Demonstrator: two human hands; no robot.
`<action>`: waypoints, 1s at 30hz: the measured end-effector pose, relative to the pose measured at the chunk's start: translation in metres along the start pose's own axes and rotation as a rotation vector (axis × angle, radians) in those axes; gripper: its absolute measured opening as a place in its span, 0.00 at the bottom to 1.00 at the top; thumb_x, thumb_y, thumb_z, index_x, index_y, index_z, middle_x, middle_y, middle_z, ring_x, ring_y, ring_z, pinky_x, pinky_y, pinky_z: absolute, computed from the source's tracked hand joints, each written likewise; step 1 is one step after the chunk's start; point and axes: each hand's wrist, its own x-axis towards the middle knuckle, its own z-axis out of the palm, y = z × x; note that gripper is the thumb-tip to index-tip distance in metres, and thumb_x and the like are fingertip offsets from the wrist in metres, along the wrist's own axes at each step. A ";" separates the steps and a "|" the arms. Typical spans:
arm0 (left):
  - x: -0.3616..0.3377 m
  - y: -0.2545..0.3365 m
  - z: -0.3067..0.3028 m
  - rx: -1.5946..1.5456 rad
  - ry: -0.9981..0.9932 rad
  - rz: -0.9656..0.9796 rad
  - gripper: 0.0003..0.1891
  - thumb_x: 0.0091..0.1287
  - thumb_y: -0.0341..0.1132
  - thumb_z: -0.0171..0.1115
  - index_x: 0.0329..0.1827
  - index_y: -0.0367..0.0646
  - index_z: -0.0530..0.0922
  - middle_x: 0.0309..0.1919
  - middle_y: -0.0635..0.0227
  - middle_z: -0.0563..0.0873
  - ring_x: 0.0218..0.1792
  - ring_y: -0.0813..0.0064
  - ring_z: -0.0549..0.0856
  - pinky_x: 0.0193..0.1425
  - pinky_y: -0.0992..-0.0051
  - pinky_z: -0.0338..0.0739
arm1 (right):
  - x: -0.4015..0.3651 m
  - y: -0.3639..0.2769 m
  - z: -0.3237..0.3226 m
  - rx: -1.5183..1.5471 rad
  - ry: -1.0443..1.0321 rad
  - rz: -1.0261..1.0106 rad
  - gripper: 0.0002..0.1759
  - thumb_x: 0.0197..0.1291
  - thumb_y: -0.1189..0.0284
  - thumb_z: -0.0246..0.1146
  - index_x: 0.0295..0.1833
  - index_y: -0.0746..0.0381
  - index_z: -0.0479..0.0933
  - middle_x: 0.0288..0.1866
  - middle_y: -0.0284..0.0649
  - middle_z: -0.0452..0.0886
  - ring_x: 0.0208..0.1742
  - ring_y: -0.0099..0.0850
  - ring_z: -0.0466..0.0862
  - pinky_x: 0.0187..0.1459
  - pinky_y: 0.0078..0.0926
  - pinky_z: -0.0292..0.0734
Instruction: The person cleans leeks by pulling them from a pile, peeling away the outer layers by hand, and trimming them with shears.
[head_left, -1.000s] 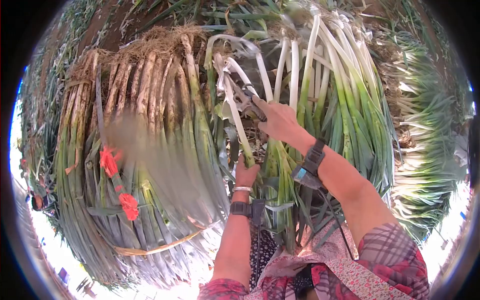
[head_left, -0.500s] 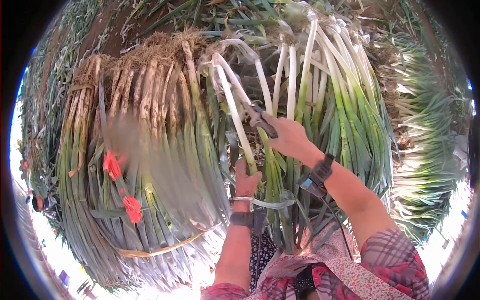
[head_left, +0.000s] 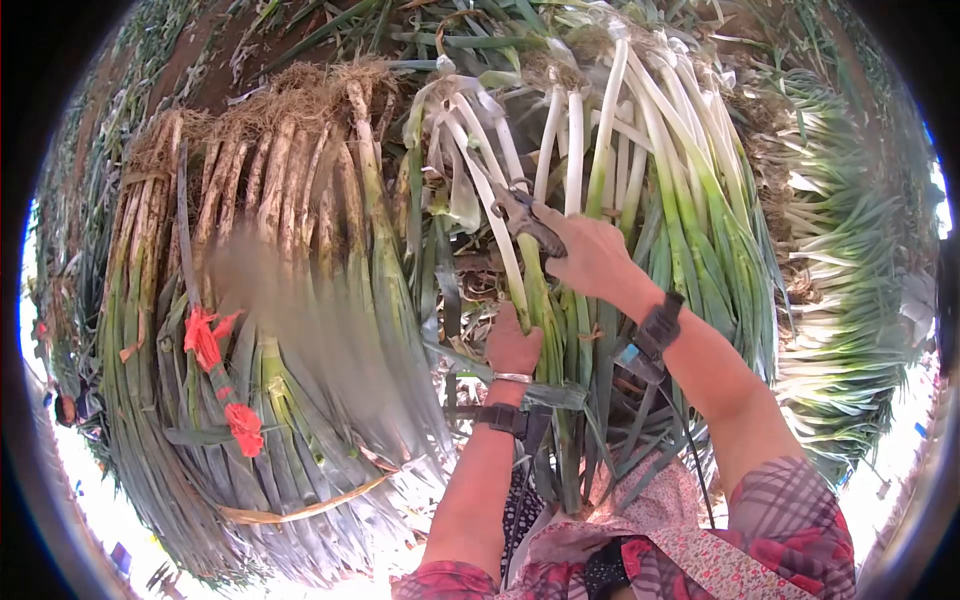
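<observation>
My left hand [head_left: 513, 345] is closed around a long green onion [head_left: 497, 225], where its white shank turns green. The onion leans up and left to its roots. In my right hand [head_left: 590, 250] is a small worn, brownish hand tool [head_left: 533, 222], whose exact kind I cannot make out. Its front end lies against or just over the white shanks beside the held onion. Pale loose skin [head_left: 463, 205] hangs near these shanks. Cleaned white-stemmed onions [head_left: 690, 150] lie to the right of my right hand, roots away from me.
Soil-stained onions [head_left: 290, 190] fill the left, with a red tie [head_left: 205, 340] and a tan band [head_left: 300, 514] on them. A long row of onions [head_left: 830, 290] runs down the right. Loose leaves [head_left: 330, 30] cover the ground at the back. A cable [head_left: 690, 440] hangs from my right wrist.
My left hand has shifted slightly up and right with the onion. The right hand with the tool has moved slightly right. Peeled skin now hangs more openly beside the shank.
</observation>
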 end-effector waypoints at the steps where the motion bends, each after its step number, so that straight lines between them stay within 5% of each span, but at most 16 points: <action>1: 0.002 0.004 -0.004 0.004 -0.089 -0.029 0.26 0.48 0.37 0.63 0.51 0.37 0.71 0.40 0.46 0.81 0.37 0.46 0.81 0.42 0.55 0.76 | 0.009 0.000 0.000 0.007 -0.006 0.002 0.39 0.41 0.69 0.63 0.66 0.54 0.66 0.35 0.49 0.78 0.39 0.49 0.79 0.41 0.45 0.72; 6: 0.003 0.019 -0.015 0.052 -0.191 -0.075 0.22 0.49 0.37 0.63 0.47 0.37 0.71 0.39 0.47 0.81 0.38 0.47 0.81 0.41 0.54 0.76 | 0.042 -0.009 0.000 -0.032 -0.083 -0.018 0.38 0.42 0.70 0.63 0.65 0.56 0.67 0.36 0.50 0.79 0.40 0.50 0.79 0.41 0.45 0.73; 9: 0.003 0.023 -0.013 0.122 -0.190 0.055 0.21 0.49 0.36 0.63 0.45 0.38 0.71 0.39 0.48 0.80 0.40 0.47 0.81 0.40 0.56 0.75 | 0.046 -0.013 -0.003 -0.043 -0.096 0.008 0.37 0.42 0.70 0.62 0.65 0.56 0.67 0.36 0.51 0.80 0.40 0.51 0.80 0.41 0.46 0.73; 12: 0.007 0.027 -0.011 0.238 -0.162 0.149 0.24 0.50 0.39 0.65 0.47 0.37 0.71 0.41 0.49 0.80 0.42 0.48 0.81 0.41 0.59 0.76 | 0.042 -0.002 -0.004 -0.029 -0.008 0.104 0.38 0.42 0.69 0.62 0.65 0.56 0.66 0.35 0.50 0.80 0.39 0.51 0.80 0.39 0.48 0.73; 15: 0.032 0.036 -0.013 0.144 -0.345 0.157 0.30 0.49 0.43 0.70 0.51 0.35 0.70 0.44 0.48 0.80 0.43 0.47 0.81 0.44 0.59 0.76 | 0.023 0.007 -0.004 -0.012 -0.046 0.063 0.39 0.42 0.70 0.61 0.67 0.55 0.65 0.35 0.50 0.79 0.40 0.50 0.79 0.41 0.46 0.72; 17: 0.057 0.064 -0.021 -0.273 -0.331 -0.142 0.41 0.47 0.45 0.73 0.61 0.34 0.64 0.48 0.46 0.80 0.46 0.46 0.81 0.50 0.59 0.76 | 0.013 0.011 -0.007 0.014 -0.030 0.069 0.39 0.43 0.70 0.61 0.67 0.54 0.65 0.36 0.49 0.79 0.41 0.49 0.79 0.42 0.45 0.72; 20: 0.084 0.046 0.025 -0.304 -0.101 -0.147 0.41 0.46 0.39 0.72 0.64 0.38 0.62 0.49 0.51 0.80 0.48 0.55 0.82 0.54 0.65 0.75 | -0.006 0.017 -0.019 0.007 -0.004 0.074 0.37 0.45 0.68 0.62 0.66 0.54 0.66 0.36 0.49 0.79 0.40 0.49 0.80 0.40 0.45 0.73; 24: 0.067 0.054 0.011 -0.395 -0.255 -0.057 0.51 0.46 0.39 0.73 0.71 0.36 0.50 0.51 0.44 0.79 0.50 0.50 0.81 0.54 0.63 0.76 | -0.047 0.033 -0.032 0.066 -0.012 0.089 0.37 0.45 0.66 0.63 0.66 0.52 0.67 0.37 0.48 0.79 0.39 0.48 0.80 0.39 0.43 0.73; 25: 0.048 0.073 0.003 -0.439 -0.254 -0.061 0.48 0.45 0.36 0.70 0.71 0.38 0.54 0.51 0.45 0.79 0.48 0.49 0.82 0.52 0.64 0.77 | -0.060 0.037 -0.037 0.075 -0.007 0.091 0.37 0.45 0.66 0.63 0.66 0.52 0.67 0.37 0.48 0.79 0.39 0.48 0.80 0.39 0.43 0.73; 28: 0.000 0.101 0.017 -0.299 -0.254 0.222 0.45 0.44 0.33 0.66 0.70 0.42 0.60 0.51 0.54 0.78 0.51 0.51 0.76 0.56 0.61 0.74 | -0.097 0.050 -0.059 0.141 0.060 0.122 0.39 0.43 0.67 0.64 0.67 0.52 0.66 0.39 0.47 0.79 0.41 0.47 0.79 0.41 0.41 0.73; 30: -0.017 0.134 0.017 0.054 -0.535 0.266 0.47 0.43 0.37 0.66 0.72 0.47 0.58 0.52 0.60 0.78 0.53 0.51 0.72 0.58 0.56 0.69 | -0.118 0.057 -0.071 0.185 0.152 0.221 0.40 0.41 0.71 0.63 0.67 0.52 0.66 0.40 0.46 0.78 0.40 0.48 0.79 0.43 0.42 0.73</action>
